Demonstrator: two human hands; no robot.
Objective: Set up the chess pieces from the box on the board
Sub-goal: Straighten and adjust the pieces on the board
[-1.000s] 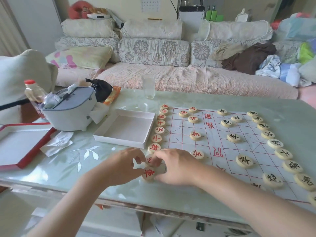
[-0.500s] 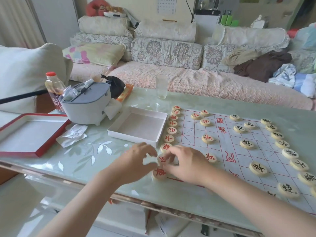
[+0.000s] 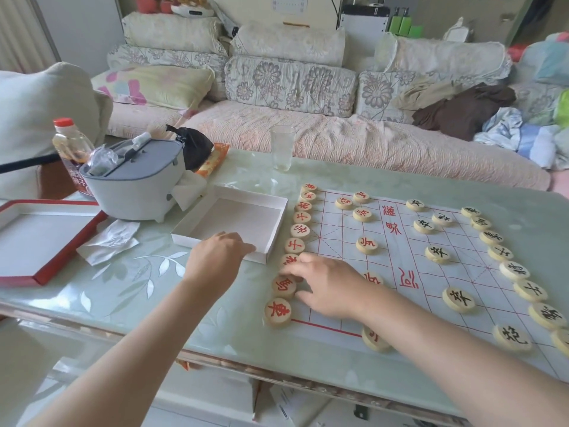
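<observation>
Nearest, at the left edge of the board (image 3: 400, 251), the right hand (image 3: 326, 285) is lying loosely spread, fingertips touching the red horse piece (image 3: 284, 285) in its row. These wooden discs are looking light, rigid and smooth (best pinched at the rim). Farther, left of the board, the left hand (image 3: 218, 257) is hovering over the near wall of the box (image 3: 277, 223). Gripping or not, I cannot tell.

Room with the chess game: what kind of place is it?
Probably a living room at home: a long sofa with flowered cushions, clothes piled on it, and a glass-topped table holding the chess board.
</observation>
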